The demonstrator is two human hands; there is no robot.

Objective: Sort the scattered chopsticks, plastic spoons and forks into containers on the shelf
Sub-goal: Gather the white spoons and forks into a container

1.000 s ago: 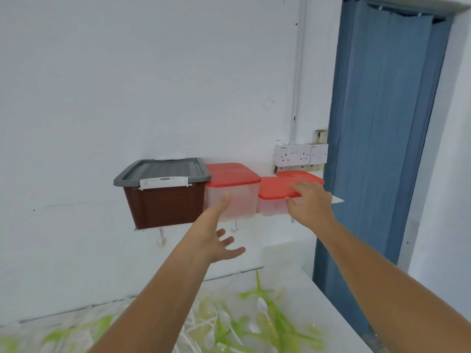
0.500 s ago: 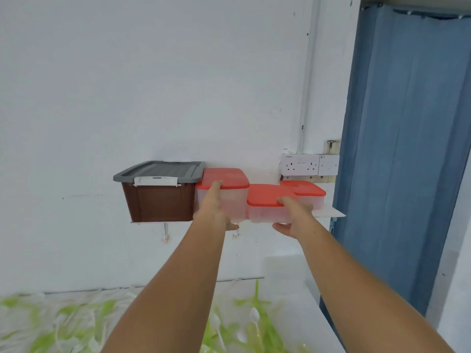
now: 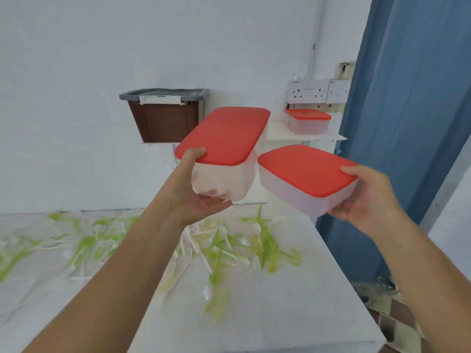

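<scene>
**Two red-lidded boxes leave the shelf (image 3: 279,133)**

Both, shelved half a second ago, are now held above the white table (image 3: 293,322). The left hand (image 3: 196,202) grips the tall box (image 3: 224,138), thumb on its lid, fingers curled beneath; the right hand (image 3: 369,200) clasps the flat box (image 3: 303,171). A brown bin (image 3: 165,123) and a small box (image 3: 308,122) sit on the shelf beside a blue door (image 3: 407,123). Green and white cutlery (image 3: 221,247) litters the table, too blurred to tell apart.

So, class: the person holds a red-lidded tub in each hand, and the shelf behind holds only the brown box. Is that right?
No. In the head view the left hand holds the tall tub and the right hand the flat tub, but the shelf holds the brown box and a third red-lidded tub.
</scene>
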